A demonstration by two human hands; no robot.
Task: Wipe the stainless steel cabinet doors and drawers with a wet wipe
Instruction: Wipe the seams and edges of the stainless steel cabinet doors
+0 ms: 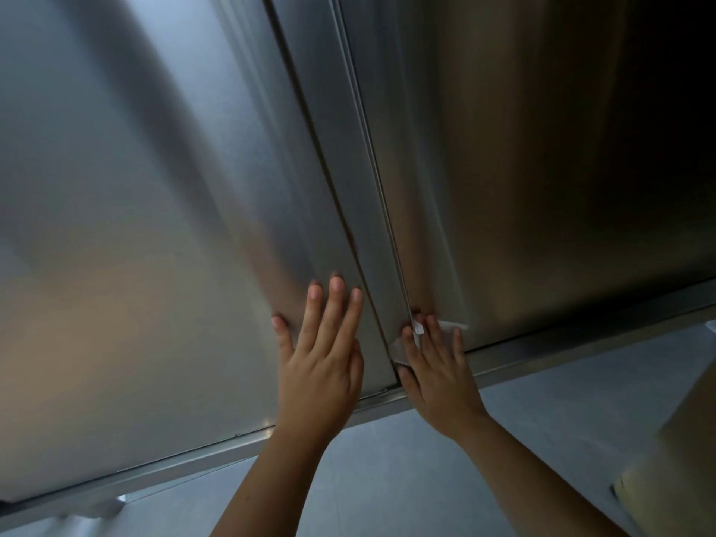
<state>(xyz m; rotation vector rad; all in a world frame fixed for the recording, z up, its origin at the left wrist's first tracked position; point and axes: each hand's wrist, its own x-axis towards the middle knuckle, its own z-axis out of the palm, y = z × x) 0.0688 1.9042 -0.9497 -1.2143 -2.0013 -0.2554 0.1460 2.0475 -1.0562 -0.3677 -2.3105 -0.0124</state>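
Presses wipe [449, 325] onto right door [523, 188] with flat right hand [438, 370], long axis across the gap [381, 191]. Rests spread left hand [321, 354] on left door [155, 226].

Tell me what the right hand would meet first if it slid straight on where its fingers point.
Probably the folded edge strip between the doors: the right hand, pressing the wet wipe on the right door, angles toward it. Beyond that, only bare steel shows.
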